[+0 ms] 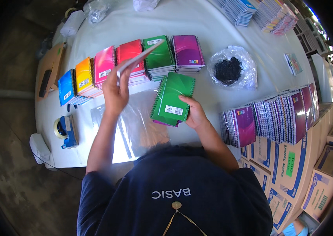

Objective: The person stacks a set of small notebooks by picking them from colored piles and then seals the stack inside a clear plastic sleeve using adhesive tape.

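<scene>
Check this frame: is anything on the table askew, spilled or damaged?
Nothing looks spilled or damaged. The small green-topped stack under the right hand lies tilted, unlike the neat row of coloured stacks. The left hand holds one notebook raised.

The person wears a dark navy short-sleeved T-shirt [174,196] with pale block lettering across the chest. A thin tan cord [182,220] hangs at the front, meeting at a small round metal disc [176,205]. Both forearms are bare below the sleeves; no gloves or wristwear visible
</scene>
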Motion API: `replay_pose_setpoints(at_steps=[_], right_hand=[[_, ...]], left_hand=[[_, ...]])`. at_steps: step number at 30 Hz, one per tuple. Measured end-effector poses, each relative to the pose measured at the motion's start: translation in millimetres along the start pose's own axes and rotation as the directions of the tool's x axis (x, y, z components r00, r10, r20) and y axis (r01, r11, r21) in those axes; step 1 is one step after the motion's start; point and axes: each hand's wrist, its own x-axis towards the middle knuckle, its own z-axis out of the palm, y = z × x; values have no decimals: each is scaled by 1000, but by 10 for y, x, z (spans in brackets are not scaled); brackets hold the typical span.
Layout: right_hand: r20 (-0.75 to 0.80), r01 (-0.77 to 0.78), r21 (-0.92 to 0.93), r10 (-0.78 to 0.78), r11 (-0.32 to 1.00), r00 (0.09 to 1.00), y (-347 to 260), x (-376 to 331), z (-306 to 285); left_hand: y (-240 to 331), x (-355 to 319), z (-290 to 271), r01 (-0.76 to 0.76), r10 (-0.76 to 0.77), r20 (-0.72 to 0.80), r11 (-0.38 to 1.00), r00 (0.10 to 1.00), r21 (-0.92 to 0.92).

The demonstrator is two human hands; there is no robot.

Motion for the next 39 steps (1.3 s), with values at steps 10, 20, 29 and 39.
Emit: replay_pose_setpoints(at_steps=[10,20,29,39], right_hand=[[-66,214,-91,-220,973,973,83,56,70],[-109,150,116,-138,982,984,37,62,134],[-118,79,-50,-84,996,989,52,58,124],[-4,174,-130,-176,976,984,234,126,95]], left_hand=[[-130,-255,261,-306,218,253,869,942,389],[-197,106,64,-431,375,221,837,900,336],[-483,62,-205,-312,223,235,822,946,477],[-386,-182,-533,207,-307,-235,905,922,-372]])
